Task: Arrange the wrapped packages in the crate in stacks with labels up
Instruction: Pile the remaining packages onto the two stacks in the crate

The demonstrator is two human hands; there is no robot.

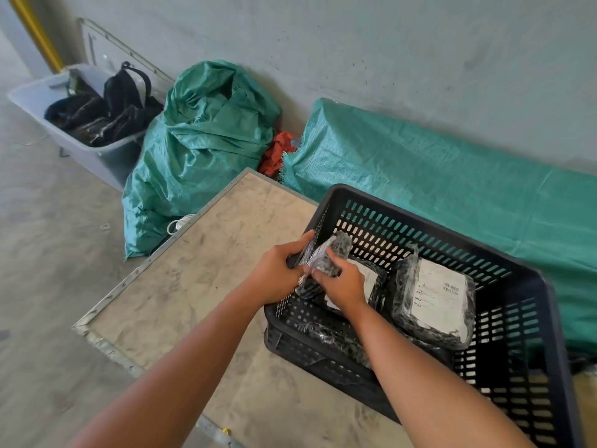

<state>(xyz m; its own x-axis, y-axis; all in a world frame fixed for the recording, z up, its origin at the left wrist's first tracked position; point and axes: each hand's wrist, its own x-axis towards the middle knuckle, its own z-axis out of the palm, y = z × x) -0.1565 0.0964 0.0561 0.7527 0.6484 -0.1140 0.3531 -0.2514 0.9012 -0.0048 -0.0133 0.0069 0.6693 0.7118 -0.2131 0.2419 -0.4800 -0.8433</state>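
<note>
Hands are working together at the near-left corner of the black crate (429, 218), which is sitting on the dusty worktop (206, 270). The left hand (277, 273) and right hand (344, 282) are both gripping one wrapped package (326, 257), fingers curled tight around it, and it is tilting on edge just above the crate's left wall. Its label is not showing from here, so which face carries it cannot be told. Beneath the right hand another package (371, 279) is lying flat with a pale label facing up, and to its right a labelled package (436, 302) is resting on a stack, also label up. To do this step well, the person is probably needing to roll the held package until its label faces up, then lower it squarely onto the flat one below, edges lined up, so the stack is not leaning. Slippery film may be letting it slide.
</note>
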